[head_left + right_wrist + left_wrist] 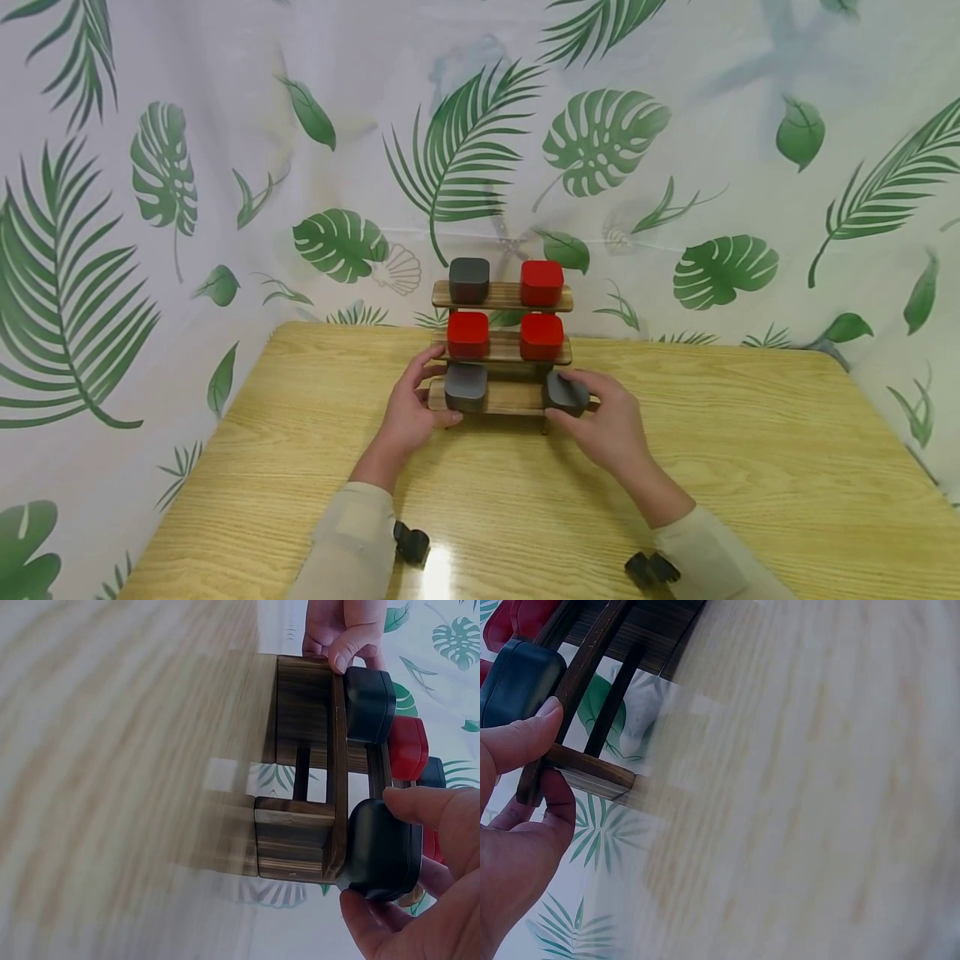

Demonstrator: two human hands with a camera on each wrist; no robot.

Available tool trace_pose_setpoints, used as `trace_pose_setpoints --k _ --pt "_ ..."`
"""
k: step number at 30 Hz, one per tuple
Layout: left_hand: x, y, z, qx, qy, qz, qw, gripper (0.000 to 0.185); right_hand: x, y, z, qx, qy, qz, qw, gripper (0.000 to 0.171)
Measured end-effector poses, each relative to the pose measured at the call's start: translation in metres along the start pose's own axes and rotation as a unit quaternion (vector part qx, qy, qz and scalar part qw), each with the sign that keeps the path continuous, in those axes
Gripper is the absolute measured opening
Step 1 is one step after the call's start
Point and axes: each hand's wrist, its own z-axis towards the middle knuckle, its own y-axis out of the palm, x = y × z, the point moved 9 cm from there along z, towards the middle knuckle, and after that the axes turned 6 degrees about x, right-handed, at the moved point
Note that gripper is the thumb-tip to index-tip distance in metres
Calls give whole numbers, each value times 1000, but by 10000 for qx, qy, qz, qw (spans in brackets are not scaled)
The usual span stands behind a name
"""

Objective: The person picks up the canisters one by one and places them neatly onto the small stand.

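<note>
A three-tier wooden display stand [517, 398] stands at the back of the table. My left hand [414, 404] grips the left end of its bottom shelf, thumb on the front edge and fingers curled behind, as the left wrist view shows. Close by that thumb sits a dark grey rounded box [519, 684]. With thumb and fingers, my right hand [611, 421] holds another dark grey rounded box [384, 851] at the bottom shelf's right end; it sits slightly askew in the head view. Two red boxes [468, 335] occupy the middle shelf.
On the top shelf are a dark grey box [469, 281] on the left and a red box [542, 283] on the right. A leaf-patterned cloth [480, 150] hangs right behind the stand. The wooden table [510, 508] extends around it.
</note>
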Motion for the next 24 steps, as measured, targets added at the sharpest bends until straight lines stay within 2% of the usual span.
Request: trace_pose_setpoints --k 8,19,24 --pt "1 0 0 -4 34 3 10000 96 -3 10 1 -81 79 -117 9999 55" --pt "2 1 0 -17 66 55 10000 95 -13 17 2 76 -280 -197 9994 54" --pt "-16 0 8 8 29 72 10000 99 -18 19 2 112 -305 -139 9994 53"
